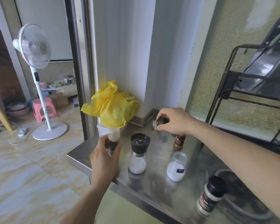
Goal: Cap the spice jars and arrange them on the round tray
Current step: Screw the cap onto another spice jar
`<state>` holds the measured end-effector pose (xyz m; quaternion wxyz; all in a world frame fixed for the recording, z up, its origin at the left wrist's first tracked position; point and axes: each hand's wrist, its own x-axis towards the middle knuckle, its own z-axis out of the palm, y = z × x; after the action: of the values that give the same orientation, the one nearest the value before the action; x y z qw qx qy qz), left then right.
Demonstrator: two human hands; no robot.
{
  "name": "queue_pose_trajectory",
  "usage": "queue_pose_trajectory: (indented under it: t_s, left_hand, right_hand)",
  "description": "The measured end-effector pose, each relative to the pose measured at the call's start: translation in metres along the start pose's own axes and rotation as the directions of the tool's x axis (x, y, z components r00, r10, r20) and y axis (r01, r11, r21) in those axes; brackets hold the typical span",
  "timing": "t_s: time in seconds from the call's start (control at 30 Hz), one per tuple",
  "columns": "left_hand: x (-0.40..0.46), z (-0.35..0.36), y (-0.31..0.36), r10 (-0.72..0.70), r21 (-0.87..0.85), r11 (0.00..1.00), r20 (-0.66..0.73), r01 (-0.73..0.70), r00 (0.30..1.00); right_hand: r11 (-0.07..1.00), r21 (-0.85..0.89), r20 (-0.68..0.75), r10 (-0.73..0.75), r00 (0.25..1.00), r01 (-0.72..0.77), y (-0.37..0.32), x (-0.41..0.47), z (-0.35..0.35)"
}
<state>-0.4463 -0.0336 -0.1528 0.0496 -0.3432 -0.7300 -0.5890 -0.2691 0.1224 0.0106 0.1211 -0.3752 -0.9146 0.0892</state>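
A steel counter (153, 188) carries everything. On it stands a grinder (138, 153) with a black top and white salt inside. To its right is an open glass jar (176, 166) of white powder. Behind this jar stands a small brown bottle (179, 141). At the near right edge is a jar with a black cap (209, 195). At the back left corner a yellow bag (112, 105) lies over a white box (102, 130).

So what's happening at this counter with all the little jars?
A person is sorting spice jars on a steel counter. Their left hand grips a brown spice bottle, while the right hand holds a dark cap. A salt grinder, an uncapped white jar and two more jars stand nearby.
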Motion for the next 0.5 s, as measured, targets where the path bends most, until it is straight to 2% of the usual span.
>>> queue_pose_trajectory:
  t_s: [0.1,0.2,0.27,0.37,0.5]
  left_hand:
    - [-0.009,-0.02,0.023,0.02,-0.061,0.998,-0.058,-0.023,0.998]
    - [-0.025,-0.032,0.054,0.087,-0.075,0.993,-0.084,-0.094,0.993]
    - [-0.041,-0.033,0.076,0.15,-0.094,0.983,-0.08,-0.157,0.985]
    - [-0.067,-0.025,0.106,0.26,-0.15,0.953,-0.04,-0.263,0.965]
    - [-0.103,-0.004,0.127,0.367,-0.218,0.913,0.072,-0.344,0.928]
  right_hand:
    - [0.983,0.173,-0.09,0.071,0.993,-0.054,0.001,-0.036,-0.034]
    - [0.905,0.424,-0.075,0.082,0.994,-0.043,0.003,-0.076,-0.056]
    - [0.846,0.533,-0.067,0.07,0.995,-0.024,0.006,-0.099,-0.064]
    - [0.79,0.613,-0.053,0.021,0.998,0.015,0.008,-0.128,-0.072]
    - [0.766,0.637,-0.044,-0.069,0.997,0.081,0.014,-0.158,-0.083]
